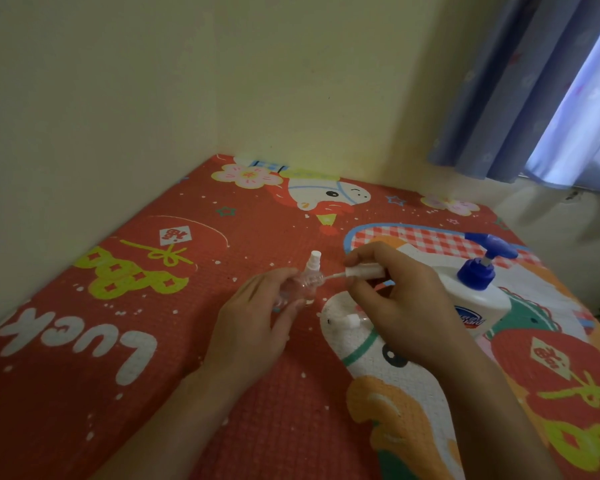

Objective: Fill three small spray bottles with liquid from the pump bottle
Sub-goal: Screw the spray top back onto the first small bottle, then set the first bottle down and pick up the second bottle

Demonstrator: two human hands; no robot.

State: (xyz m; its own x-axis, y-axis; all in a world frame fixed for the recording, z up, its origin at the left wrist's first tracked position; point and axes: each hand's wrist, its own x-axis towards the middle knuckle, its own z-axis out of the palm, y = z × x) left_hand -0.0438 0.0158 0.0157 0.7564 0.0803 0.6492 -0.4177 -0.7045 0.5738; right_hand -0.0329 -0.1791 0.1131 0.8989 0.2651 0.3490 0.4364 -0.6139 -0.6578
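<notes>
My left hand (257,317) grips a small clear spray bottle (303,284), tilted, just above the mat. My right hand (399,299) pinches a white spray head (364,271) whose thin dip tube points left into that bottle's mouth. A second small spray bottle (313,263) with a white top stands upright right behind them. A third one (352,321) lies on its side on the mat under my right hand, mostly hidden. The white pump bottle (475,299) with a blue pump stands to the right of my right hand.
Everything sits on a red cartoon-print mat (153,306) that reaches two cream walls at the back and left. A blue curtain (534,98) hangs at the upper right.
</notes>
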